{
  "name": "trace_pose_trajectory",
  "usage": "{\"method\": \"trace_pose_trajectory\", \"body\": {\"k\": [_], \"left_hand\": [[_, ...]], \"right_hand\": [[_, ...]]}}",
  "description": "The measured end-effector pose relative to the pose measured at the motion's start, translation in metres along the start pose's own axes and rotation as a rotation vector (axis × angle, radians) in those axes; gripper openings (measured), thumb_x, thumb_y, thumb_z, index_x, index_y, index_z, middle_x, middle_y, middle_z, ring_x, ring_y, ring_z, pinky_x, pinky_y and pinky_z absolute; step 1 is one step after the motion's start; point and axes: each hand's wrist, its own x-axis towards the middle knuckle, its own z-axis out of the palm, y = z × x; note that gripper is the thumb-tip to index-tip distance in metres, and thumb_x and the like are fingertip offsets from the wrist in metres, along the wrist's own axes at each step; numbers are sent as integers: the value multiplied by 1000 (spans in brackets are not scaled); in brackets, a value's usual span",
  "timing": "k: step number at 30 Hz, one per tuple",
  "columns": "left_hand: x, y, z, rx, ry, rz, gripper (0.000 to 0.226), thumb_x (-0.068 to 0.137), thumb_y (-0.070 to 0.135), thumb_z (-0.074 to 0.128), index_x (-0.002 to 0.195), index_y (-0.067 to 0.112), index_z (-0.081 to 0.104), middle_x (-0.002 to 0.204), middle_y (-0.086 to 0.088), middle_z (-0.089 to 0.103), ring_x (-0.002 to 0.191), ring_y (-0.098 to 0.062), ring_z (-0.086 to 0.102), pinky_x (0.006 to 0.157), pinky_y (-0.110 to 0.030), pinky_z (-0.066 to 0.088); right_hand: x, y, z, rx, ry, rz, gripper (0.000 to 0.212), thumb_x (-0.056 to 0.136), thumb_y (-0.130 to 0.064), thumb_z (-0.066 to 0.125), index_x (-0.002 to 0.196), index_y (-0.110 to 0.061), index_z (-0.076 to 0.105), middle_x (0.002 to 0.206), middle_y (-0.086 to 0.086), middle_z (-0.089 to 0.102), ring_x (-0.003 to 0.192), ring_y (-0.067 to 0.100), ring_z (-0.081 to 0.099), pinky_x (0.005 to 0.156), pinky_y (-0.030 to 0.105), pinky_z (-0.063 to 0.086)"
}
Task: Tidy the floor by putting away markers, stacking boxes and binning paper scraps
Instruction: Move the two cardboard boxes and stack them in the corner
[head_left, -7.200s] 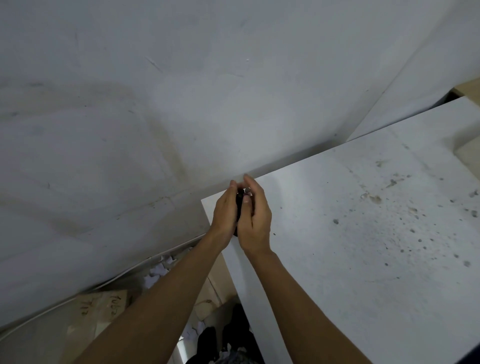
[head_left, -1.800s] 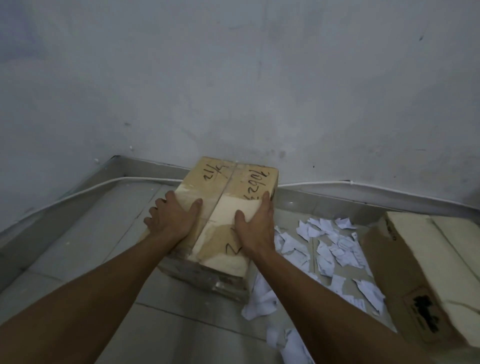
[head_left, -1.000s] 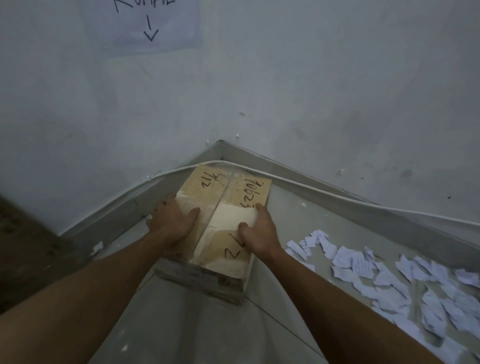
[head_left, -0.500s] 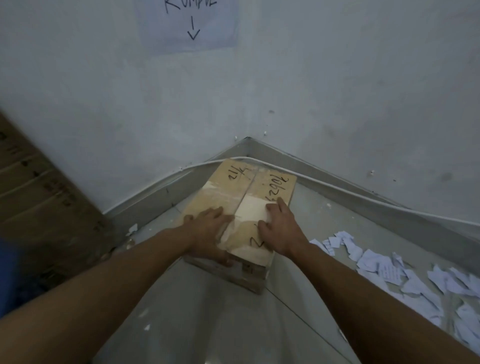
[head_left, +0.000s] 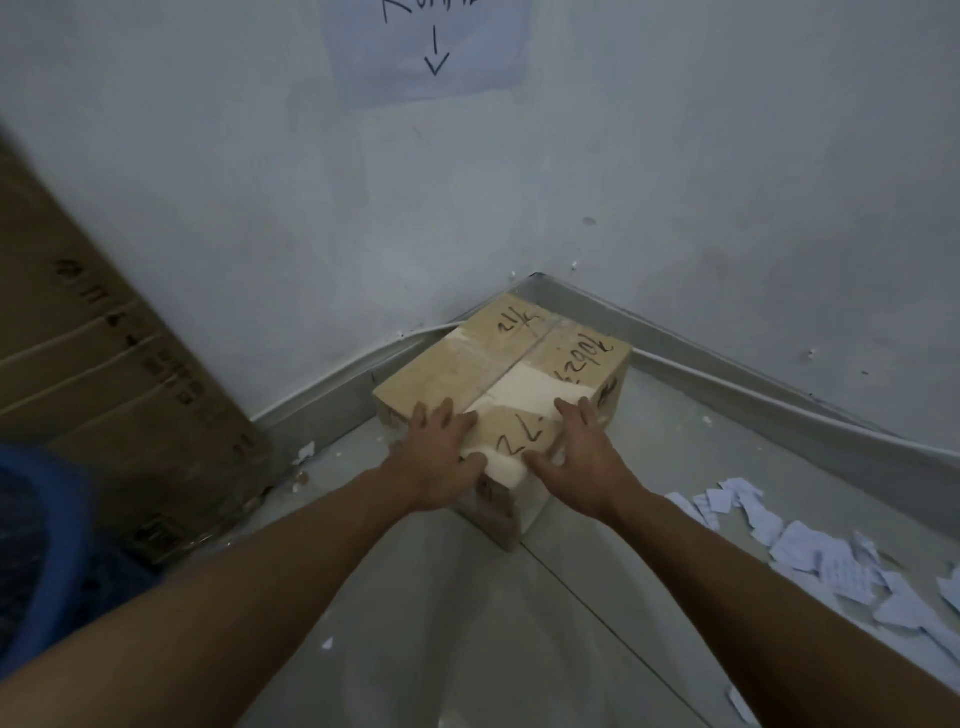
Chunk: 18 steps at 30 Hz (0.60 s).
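Cardboard box (head_left: 511, 387), taped seam and marker scrawl on top, sits on the floor (head_left: 467, 649) at frame centre, its far end tucked into the wall corner. Left hand (head_left: 434, 460) and right hand (head_left: 582, 457) lie flat on its near top edge, fingers spread wide, palms down, gripping nothing. I read this as the box-stacking step: this one being seated as the base.

Outward: paper scraps (head_left: 810, 556) are strewn at lower right, well apart from the box. A large carton (head_left: 119, 374) leans at the left edge; something blue (head_left: 36, 561) at lower left, too blurred to name. A paper sign with an arrow (head_left: 431, 47), top centre, points down at the corner.

Next, I judge: free both hands, fetch another box, set it squarely on top.
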Motion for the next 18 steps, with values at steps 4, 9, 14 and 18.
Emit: {"method": "trace_pose_trajectory", "body": {"k": [4, 9, 14, 18], "left_hand": [[12, 7, 13, -59, -115, -68, 127, 55, 98, 39, 155, 33, -4, 162, -5, -21, 144, -34, -30, 118, -59, -2], [36, 2, 11, -41, -68, -38, 140, 45, 98, 51, 155, 31, -4, 162, -6, -21, 143, -35, -32, 118, -60, 0], [57, -3, 10, -72, 48, -20, 127, 54, 90, 55, 155, 29, 8, 164, -8, -12, 145, -34, -26, 120, -57, 2], [78, -6, 8, -74, 79, -6, 120, 59, 85, 60, 154, 28, 13, 165, -8, -5, 147, -35, -21, 119, -57, 5]], "right_hand": [[12, -2, 6, 50, 46, 57, 86, 89, -36, 67, 152, -1, 19, 164, 17, 3, 145, 34, 27, 112, 33, 29], [30, 5, 11, 117, 110, 66, 85, 90, -40, 67, 151, 0, 23, 165, 15, 3, 147, 31, 22, 113, 33, 27], [50, 9, 17, 156, 143, 57, 90, 91, -47, 63, 156, -6, 15, 166, 9, -3, 149, 27, 18, 114, 35, 26], [68, 14, 19, 193, 171, 49, 90, 92, -49, 62, 156, -8, 15, 166, 5, -5, 148, 26, 21, 113, 37, 30]]}}
